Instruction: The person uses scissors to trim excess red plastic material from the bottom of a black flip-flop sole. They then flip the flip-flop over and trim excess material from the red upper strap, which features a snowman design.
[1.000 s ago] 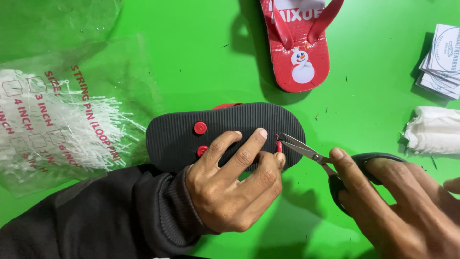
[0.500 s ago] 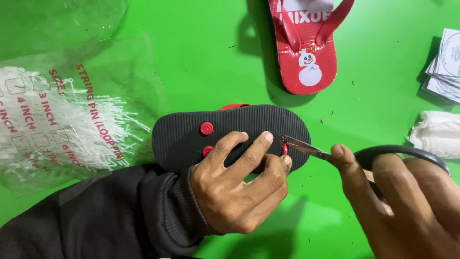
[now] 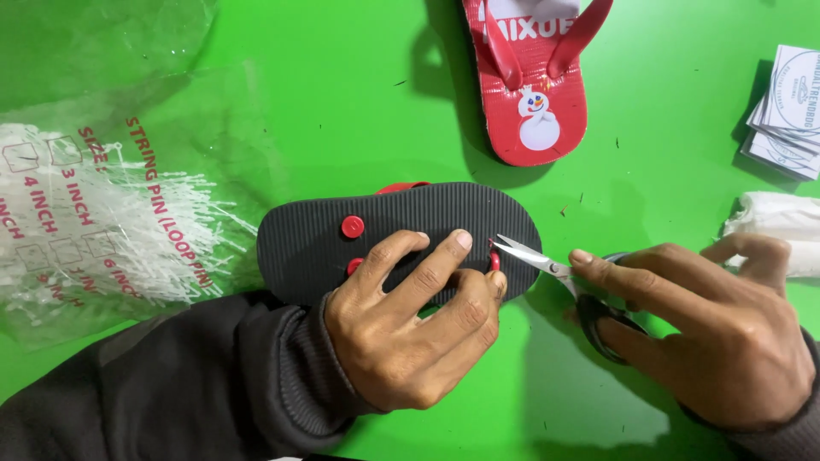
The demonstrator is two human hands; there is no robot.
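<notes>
Item 1: dark grey flip-flop (image 3: 401, 226), lying sole-up near the middle of the green table (image 3: 342, 111), ridged underside showing, 2 red strap plugs (image 3: 352, 226) at the heel end and 1 red toe plug (image 3: 494, 261) at the other. It looks light, soft and bendable, the ribbed foam offering good grip; pressing flat on the sole beside the plug seems the surest hold.

Item 2: left hand (image 3: 410, 333), in a dark sleeve, is pressing down on the sole, fingers spread, fingertips pinching beside the toe plug.

Item 3: right hand (image 3: 717, 333) is gripping small scissors (image 3: 555, 271) by their black loops; the blades are standing slightly parted, tips touching the toe plug.

Item 4: red flip-flop (image 3: 534, 128), strap-side up at the top edge, bearing a white snowman figure.

Item 5: clear plastic bag (image 3: 94, 222) at left, red lettering, holding thin white plastic pins.

Item 6: stack of white printed cards (image 3: 786, 111) at the right edge; below it, a white cloth roll (image 3: 773, 218).
</notes>
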